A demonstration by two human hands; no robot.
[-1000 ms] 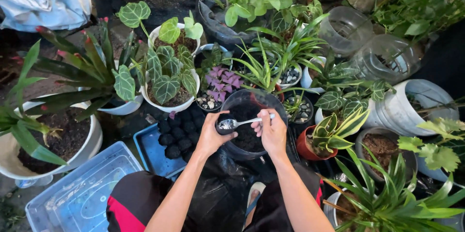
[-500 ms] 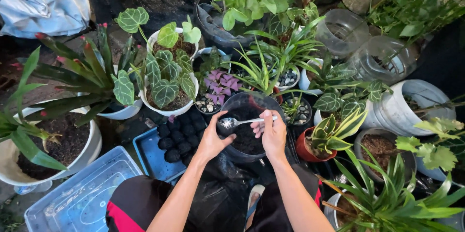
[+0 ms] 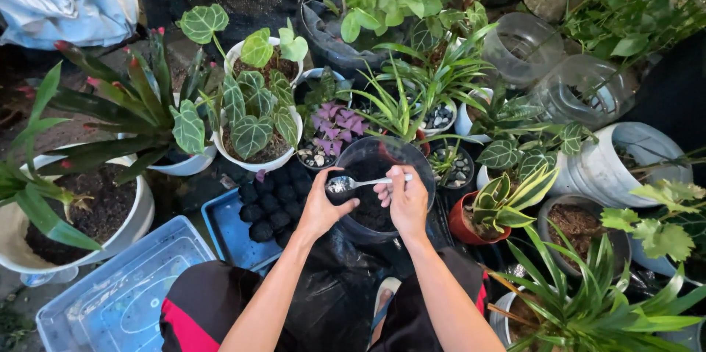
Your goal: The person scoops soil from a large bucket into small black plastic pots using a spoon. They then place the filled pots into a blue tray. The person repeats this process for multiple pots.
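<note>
Nearest to me, my left hand (image 3: 318, 208) is curled around something small and dark at the near-left rim of the round dark plastic bowl of black soil (image 3: 423, 175); I cannot tell exactly what it grasps, perhaps a little pot. My right hand (image 3: 407, 203) pinches the handle of a shiny metal spoon (image 3: 353, 184), and the spoon's bowl is just above the left hand and seems loaded with pale material. I judge the first risk here: the spoon is held only at the handle end, so a small tilt could spill the load on my black lap instead of into what the left hand holds. To the left, the blue plastic tray with small black pots (image 3: 229, 230) lies just beside my left wrist, and an elbow move may knock the pots over. A little farther, the small pot with purple leaves and white pebbles (image 3: 331, 131) almost touches the bowl's far rim, so pushing the bowl away could tip it.
</note>
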